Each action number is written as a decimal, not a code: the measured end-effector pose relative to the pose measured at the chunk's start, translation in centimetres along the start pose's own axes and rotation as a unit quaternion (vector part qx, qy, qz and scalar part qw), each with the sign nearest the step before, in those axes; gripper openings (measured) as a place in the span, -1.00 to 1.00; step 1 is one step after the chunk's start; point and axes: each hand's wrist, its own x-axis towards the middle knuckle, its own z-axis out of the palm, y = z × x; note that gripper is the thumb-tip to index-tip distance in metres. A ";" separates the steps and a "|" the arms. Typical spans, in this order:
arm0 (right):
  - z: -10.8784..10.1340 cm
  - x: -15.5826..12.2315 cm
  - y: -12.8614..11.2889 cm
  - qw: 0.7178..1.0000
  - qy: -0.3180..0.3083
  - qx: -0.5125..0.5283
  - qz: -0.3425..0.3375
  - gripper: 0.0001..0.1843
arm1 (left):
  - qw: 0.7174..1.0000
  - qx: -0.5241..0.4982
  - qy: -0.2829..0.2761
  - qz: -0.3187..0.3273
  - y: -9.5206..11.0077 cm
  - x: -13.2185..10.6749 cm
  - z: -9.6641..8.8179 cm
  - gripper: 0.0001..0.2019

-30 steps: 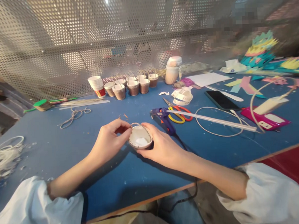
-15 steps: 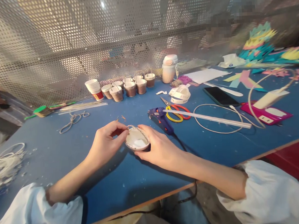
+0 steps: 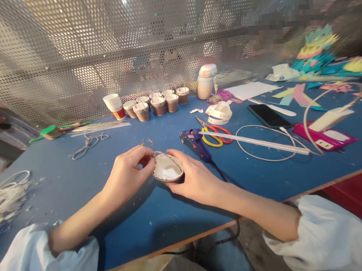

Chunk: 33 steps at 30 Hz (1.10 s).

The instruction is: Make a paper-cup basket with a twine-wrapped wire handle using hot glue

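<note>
My right hand (image 3: 197, 174) curls around the side of a small paper cup (image 3: 168, 174), its thumb and fingers closed on the wall. The cup's white inside tilts up toward me, and a dark, twisted trim runs along its rim. At the cup's left edge, my left hand (image 3: 133, 167) pinches a thin piece of twine (image 3: 160, 153) against the rim; the fingertips partly hide it. A purple hot glue gun (image 3: 196, 145) with a long glue stick (image 3: 259, 143) lies just beyond my right hand, beside scissors (image 3: 212, 139) with yellow and red handles.
Several wrapped little cups (image 3: 158, 106) with handles stand at the back near stacked paper cups (image 3: 113, 106). A phone (image 3: 267, 115), a white tape roll (image 3: 219, 113) and a pink power strip (image 3: 325, 137) lie right. Loose cord (image 3: 90, 145) and white scraps (image 3: 9, 195) lie left.
The cup and both hands stay nearly in place, with the cup shifted very slightly right in view. My left fingertips remain pinched at its rim.
</note>
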 end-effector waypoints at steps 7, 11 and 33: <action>-0.1 0.1 0.1 0.999 -0.008 0.033 -0.004 -0.20 | 1.000 0.019 -0.006 -0.005 0.4 -0.2 -0.3 -0.90; -0.3 -0.2 0.0 0.999 -0.006 0.038 -0.016 -0.21 | 1.000 0.006 0.004 -0.004 0.5 -0.3 -0.1 -0.91; -1.3 -2.6 -0.8 0.989 0.110 -0.070 -0.062 -0.35 | 0.997 0.057 0.021 0.044 1.7 -0.6 -0.1 -0.88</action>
